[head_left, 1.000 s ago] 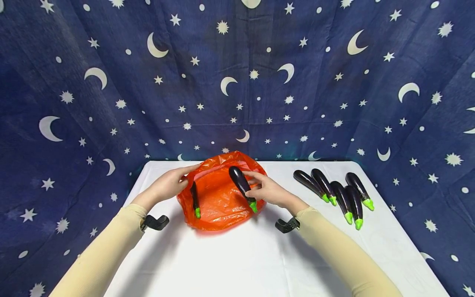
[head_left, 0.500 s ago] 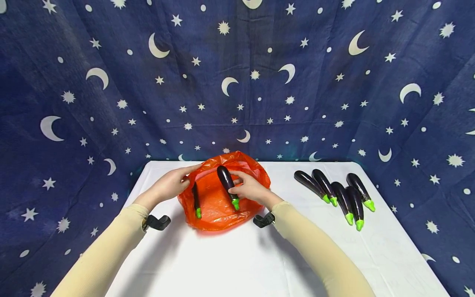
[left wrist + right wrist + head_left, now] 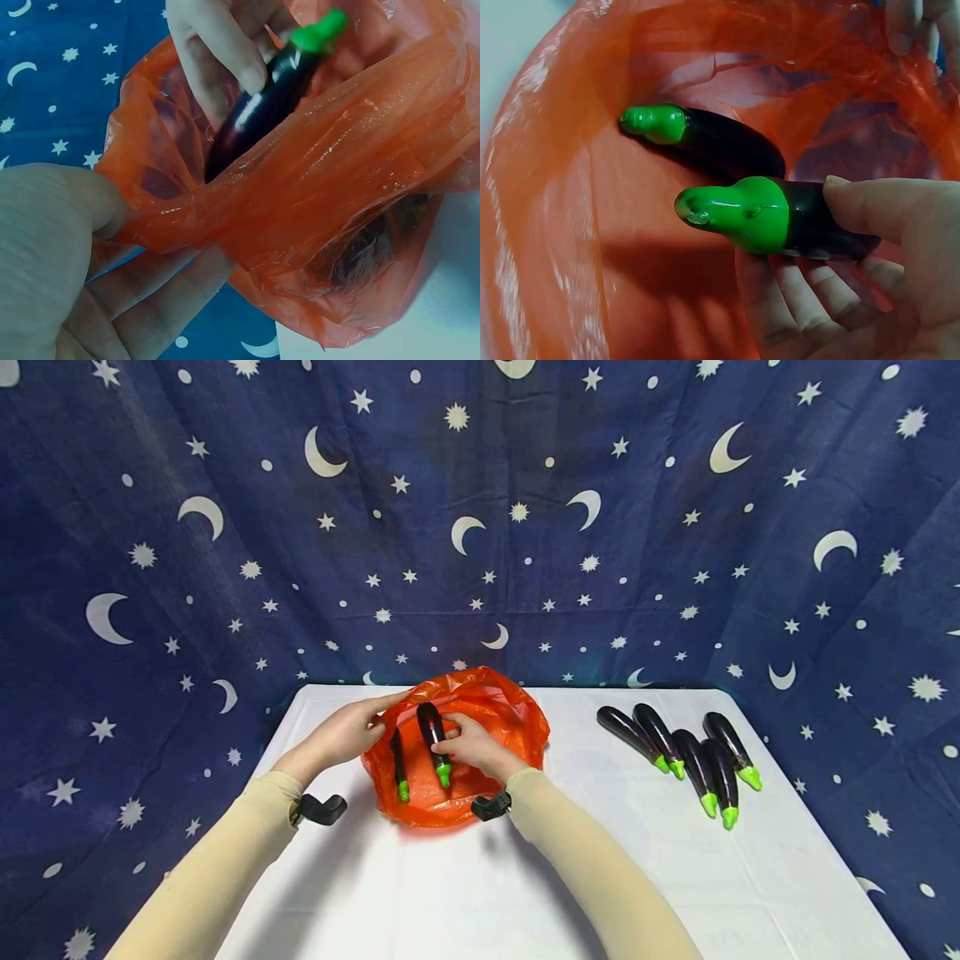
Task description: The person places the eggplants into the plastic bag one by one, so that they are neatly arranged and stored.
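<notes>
An orange-red plastic bag lies open on the table. My left hand pinches its left rim between thumb and fingers, as the left wrist view shows. Over the bag's opening my right hand grips an eggplant, dark purple with a green stem end, thumb on one side and fingers on the other. Another eggplant rests inside the bag at the left; the right wrist view shows this eggplant just beyond the held one.
Several more eggplants lie side by side at the right of the white-covered table. A dark blue curtain with moons and stars hangs behind and at both sides.
My right hand has carried the eggplant leftward across the bag's opening, closer to the eggplant inside. The left hand stays at the bag's left rim.
</notes>
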`<state>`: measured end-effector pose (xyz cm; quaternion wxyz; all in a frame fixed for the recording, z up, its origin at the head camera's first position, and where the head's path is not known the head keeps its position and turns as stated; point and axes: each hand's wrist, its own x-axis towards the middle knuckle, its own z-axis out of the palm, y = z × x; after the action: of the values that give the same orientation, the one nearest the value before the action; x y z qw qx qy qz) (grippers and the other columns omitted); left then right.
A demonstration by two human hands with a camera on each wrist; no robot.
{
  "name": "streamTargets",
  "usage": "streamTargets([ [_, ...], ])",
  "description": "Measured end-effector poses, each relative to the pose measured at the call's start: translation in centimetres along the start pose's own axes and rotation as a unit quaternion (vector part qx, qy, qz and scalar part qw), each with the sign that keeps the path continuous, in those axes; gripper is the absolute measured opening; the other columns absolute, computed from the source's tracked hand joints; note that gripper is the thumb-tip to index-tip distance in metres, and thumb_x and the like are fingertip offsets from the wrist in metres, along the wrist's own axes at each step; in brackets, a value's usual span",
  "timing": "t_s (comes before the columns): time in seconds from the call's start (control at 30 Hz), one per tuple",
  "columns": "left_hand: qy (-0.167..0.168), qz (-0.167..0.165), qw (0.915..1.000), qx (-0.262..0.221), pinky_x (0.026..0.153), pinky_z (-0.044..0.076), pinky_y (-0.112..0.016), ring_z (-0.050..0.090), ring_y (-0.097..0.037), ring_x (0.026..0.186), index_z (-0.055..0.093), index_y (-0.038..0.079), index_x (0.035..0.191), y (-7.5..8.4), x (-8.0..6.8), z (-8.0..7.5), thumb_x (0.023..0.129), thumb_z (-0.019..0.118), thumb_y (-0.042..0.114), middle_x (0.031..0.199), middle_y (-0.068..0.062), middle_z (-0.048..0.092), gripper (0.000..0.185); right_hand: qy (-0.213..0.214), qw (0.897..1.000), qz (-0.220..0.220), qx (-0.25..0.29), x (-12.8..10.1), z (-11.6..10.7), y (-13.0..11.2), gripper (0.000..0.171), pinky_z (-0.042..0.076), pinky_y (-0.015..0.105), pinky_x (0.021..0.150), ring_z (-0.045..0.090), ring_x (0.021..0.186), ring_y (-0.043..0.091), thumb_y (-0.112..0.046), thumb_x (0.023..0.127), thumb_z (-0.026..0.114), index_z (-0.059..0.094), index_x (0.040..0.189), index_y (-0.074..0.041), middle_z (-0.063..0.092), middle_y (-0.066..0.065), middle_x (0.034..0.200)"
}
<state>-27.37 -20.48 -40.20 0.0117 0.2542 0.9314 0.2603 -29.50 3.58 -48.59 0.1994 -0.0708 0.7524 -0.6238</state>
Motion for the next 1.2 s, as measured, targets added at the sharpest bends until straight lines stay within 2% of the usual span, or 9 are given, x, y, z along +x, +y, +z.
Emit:
streamTargets([
  [0.2,0.007,0.006,1.0,0.003,0.092,0.05,-0.046,0.062,-0.024,0.099,0.051,0.018,0.153,-0.1,0.0,0.0,0.094,0.053,-0.003,0.139,-0.01,0.062,0.063,0.02,1.0,0.018,0.015,1.1,1.6,0.5,0.071,0.055,0.044,0.09,0.067,0.092,0.024,-0.007,0.089,0.076,0.043,0.153,-0.006,0.063,0.017,0.114],
  [0.43,0.008,0.005,1.0,-0.003,0.098,0.048,-0.05,0.063,-0.026,0.107,0.052,0.019,0.153,-0.2,-0.1,0.0,0.094,0.053,-0.002,0.139,-0.01,0.062,0.062,0.039,0.999,0.024,-0.024,1.8,3.0,0.8,0.07,0.057,0.039,0.085,0.066,0.095,0.024,-0.006,0.09,0.075,0.044,0.152,-0.003,0.064,0.016,0.114],
  [0.67,0.005,0.001,0.9999,-0.01,0.097,0.049,-0.049,0.064,-0.027,0.109,0.051,0.021,0.154,-0.4,-0.1,-0.1,0.094,0.052,-0.002,0.142,-0.008,0.061,0.064,0.047,0.997,0.005,-0.066,2.3,4.1,0.8,0.067,0.053,0.039,0.093,0.065,0.1,0.023,-0.009,0.09,0.077,0.047,0.149,-0.001,0.065,0.014,0.119],
  [0.9,0.003,0.0,0.9999,-0.016,0.098,0.049,-0.05,0.063,-0.027,0.109,0.051,0.02,0.153,-0.4,-0.1,-0.2,0.094,0.052,-0.002,0.142,-0.009,0.061,0.064,0.05,0.994,-0.017,-0.098,2.5,4.7,0.8,0.063,0.042,0.044,0.108,0.06,0.118,0.029,-0.008,0.089,0.076,0.05,0.147,0.0,0.059,0.017,0.139],
  [1.07,0.0,-0.003,0.9999,-0.015,0.094,0.051,-0.049,0.065,-0.027,0.105,0.051,0.019,0.154,-0.4,-0.2,-0.2,0.093,0.051,-0.002,0.142,-0.01,0.061,0.064,0.052,0.993,-0.017,-0.109,2.5,4.9,1.0,0.062,0.043,0.044,0.108,0.061,0.115,0.028,-0.009,0.09,0.076,0.051,0.145,0.0,0.06,0.016,0.136],
  [1.2,-0.003,-0.011,0.9998,-0.014,0.092,0.051,-0.046,0.065,-0.026,0.101,0.051,0.021,0.154,-0.4,-0.3,-0.2,0.093,0.051,-0.002,0.141,-0.009,0.061,0.065,0.056,0.99,-0.014,-0.128,2.3,5.1,1.0,0.061,0.041,0.044,0.11,0.059,0.118,0.027,-0.012,0.09,0.076,0.051,0.145,0.0,0.061,0.015,0.136],
])
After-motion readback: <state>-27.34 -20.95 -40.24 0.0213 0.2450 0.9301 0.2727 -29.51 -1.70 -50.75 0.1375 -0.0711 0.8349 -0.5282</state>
